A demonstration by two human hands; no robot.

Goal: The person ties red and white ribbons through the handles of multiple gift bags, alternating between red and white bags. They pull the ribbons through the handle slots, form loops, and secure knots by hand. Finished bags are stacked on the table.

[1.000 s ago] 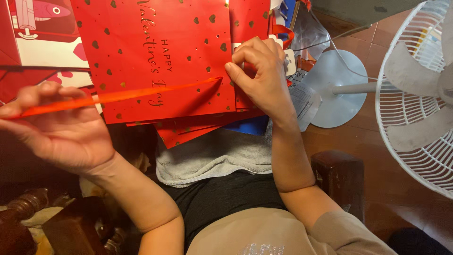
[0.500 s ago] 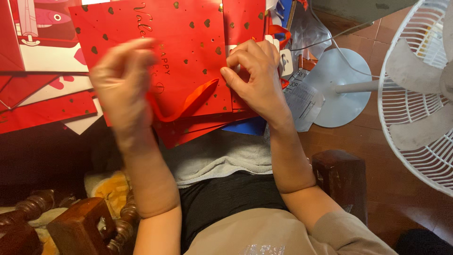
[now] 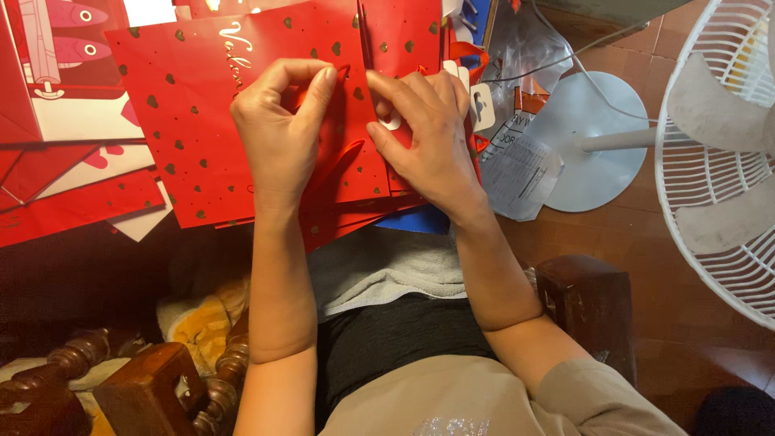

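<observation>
Right of the fingers: white fan cage (image 3: 722,153) with pale blades, thin pole running to a round grey fan base (image 3: 593,141) on the reddish tiled floor (image 3: 670,299). Just right of the fingers: printed paper leaflet (image 3: 521,165) lying against that base, clear plastic wrap (image 3: 517,48) above it. Below the fingers: grey towel (image 3: 379,270) across the lap. Lower right: dark wooden armrest (image 3: 585,303). Lower left: carved dark wood (image 3: 145,387), yellow cloth (image 3: 198,319) beside it. Far left: white-and-red fish-print bag (image 3: 60,69).
</observation>
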